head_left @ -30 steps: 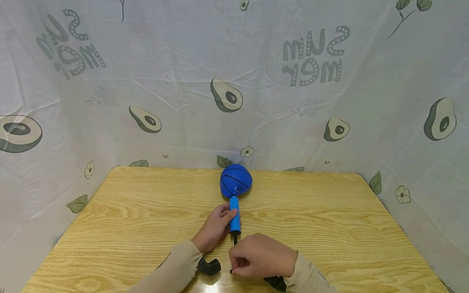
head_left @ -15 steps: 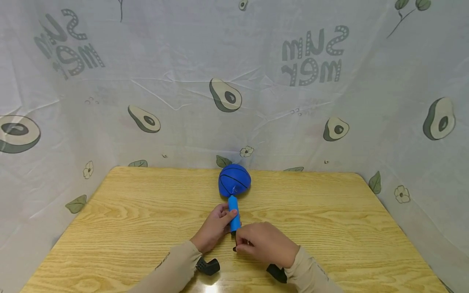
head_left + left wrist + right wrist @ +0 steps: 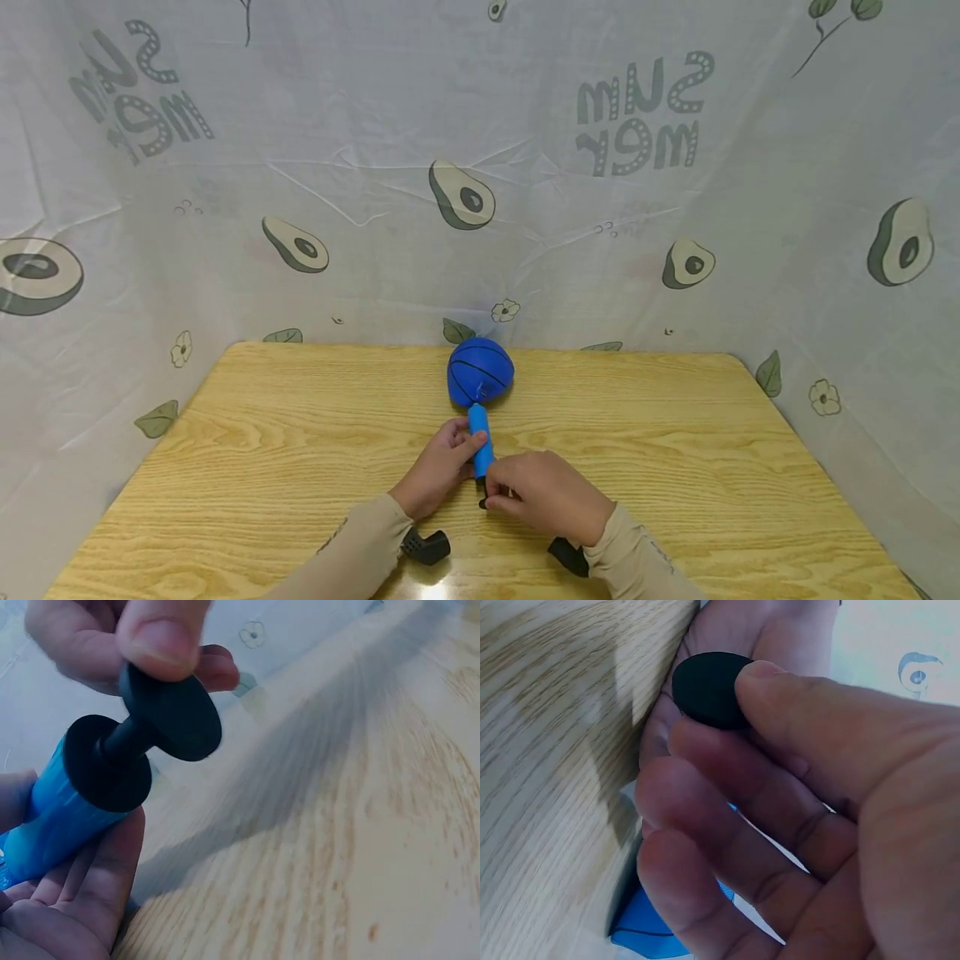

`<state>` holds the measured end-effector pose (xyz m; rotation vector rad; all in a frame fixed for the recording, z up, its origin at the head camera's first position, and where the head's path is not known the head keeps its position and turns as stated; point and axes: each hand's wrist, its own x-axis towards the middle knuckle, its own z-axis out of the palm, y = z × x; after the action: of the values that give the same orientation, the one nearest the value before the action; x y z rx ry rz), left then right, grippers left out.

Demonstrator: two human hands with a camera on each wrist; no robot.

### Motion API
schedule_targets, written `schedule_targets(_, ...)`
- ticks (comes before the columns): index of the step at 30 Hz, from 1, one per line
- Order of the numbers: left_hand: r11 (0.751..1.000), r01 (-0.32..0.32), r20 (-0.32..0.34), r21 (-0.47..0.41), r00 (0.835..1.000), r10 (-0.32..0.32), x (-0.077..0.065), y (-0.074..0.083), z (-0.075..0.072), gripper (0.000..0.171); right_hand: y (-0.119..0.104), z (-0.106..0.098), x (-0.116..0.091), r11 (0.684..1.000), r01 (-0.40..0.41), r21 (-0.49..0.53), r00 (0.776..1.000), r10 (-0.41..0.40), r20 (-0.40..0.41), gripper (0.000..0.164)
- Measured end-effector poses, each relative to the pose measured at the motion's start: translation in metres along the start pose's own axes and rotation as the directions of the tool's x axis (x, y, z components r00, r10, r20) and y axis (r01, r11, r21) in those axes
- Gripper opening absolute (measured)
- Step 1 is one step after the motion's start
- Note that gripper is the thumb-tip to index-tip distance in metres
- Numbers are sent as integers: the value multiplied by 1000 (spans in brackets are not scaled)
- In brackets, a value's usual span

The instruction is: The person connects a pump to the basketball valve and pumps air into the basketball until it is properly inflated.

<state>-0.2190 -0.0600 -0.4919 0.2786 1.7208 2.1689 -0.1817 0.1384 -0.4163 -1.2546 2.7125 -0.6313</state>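
A blue ball with black seam lines sits near the table's back edge, its front side dented in. Against that dent points the tip of a light-blue hand pump. My left hand grips the pump's barrel, thumb on top and fingers beneath. With thumb and forefinger my right hand pinches the black pump handle, a round disc on a short rod close behind the barrel's end cap. In the right wrist view the handle's disc shows between thumb and fingertip.
The wooden table runs up to a white curtain printed with avocados, at the back and sides. Black wrist cameras hang under both sleeves, close over the tabletop.
My right hand has pushed the pump handle forward, so the rod that stood far out is now mostly inside the barrel. The left hand and the ball have hardly moved.
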Motion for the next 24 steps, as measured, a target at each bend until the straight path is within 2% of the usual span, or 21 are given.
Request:
schedule_targets(12,999,12,35,-39,999,-11,0,0,-1,54,-5,0,-1,1000,25,-11,999,-24,28,18)
schedule_targets(18,999,19,34,-46,999,-17,-1,1,-1,53,-10,-2,-1,999,29,-12,997,-28,75,19)
schedule_targets(24,998,25,19,-64,1000,-24,0,1,-1,56,-17,-2,-3,994,100,34,985,-104,139,24)
